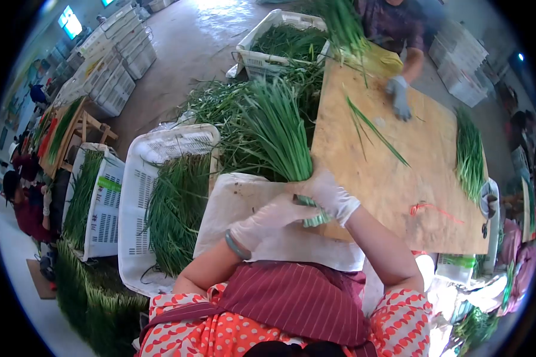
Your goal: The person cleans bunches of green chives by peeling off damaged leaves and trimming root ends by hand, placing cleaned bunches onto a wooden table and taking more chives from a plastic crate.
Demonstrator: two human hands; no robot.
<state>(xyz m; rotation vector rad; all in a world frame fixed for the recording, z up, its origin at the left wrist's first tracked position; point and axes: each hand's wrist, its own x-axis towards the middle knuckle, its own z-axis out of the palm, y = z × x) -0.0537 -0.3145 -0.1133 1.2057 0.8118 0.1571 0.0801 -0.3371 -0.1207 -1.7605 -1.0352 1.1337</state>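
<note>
A bunch of garlic chives [280, 134] is held over my lap, its long green leaves pointing up and away. My right hand [326, 191], in a whitish glove, is wrapped around the lower stalks, and the cut ends poke out below it. My left hand [271, 219], gloved too and with a bangle at the wrist, reaches across to the stalk ends with its fingers stretched out. Its fingertips overlap the stalks; whether they press on them I cannot tell. A white cloth [238, 196] lies under both hands.
A wooden board [393, 172] on the right carries loose leaves, a red tie [426, 209] and another chive bunch [469, 154]. Loose chives [214, 113] heap ahead. White crates [138, 208] stand left. A co-worker's gloved hand [400, 98] rests on the board's far side.
</note>
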